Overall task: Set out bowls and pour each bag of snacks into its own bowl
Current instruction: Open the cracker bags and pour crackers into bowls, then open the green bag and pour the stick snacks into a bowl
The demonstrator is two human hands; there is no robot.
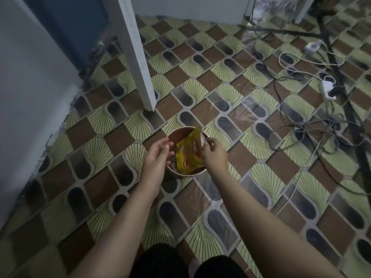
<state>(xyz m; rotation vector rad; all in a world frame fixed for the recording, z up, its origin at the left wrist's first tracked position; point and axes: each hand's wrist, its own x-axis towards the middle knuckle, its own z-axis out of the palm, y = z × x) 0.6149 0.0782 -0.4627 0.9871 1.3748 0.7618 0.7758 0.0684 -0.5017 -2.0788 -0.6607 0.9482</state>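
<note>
Dim room, view down onto patterned floor [230, 101] of green fans and brown squares. Round bowl [181, 131] on floor just ahead of the knees, pale rim, dark inside; contents too dark to make out. Yellow snack bag [187, 155] held over the bowl, tilted, upper corner leaning toward far rim, lower end down inside near rim. Right hand [214, 155] pinching bag's right edge, fingers curled on the wrapper. Left hand [158, 155] beside the bag at the bowl's left rim, fingers loosely extended, nothing gripped; contact with bag not clear. White table leg [138, 63] standing on floor beyond bowl, well apart. Tangle of cables [313, 125] and a white power strip [327, 90] off to the right.
</note>
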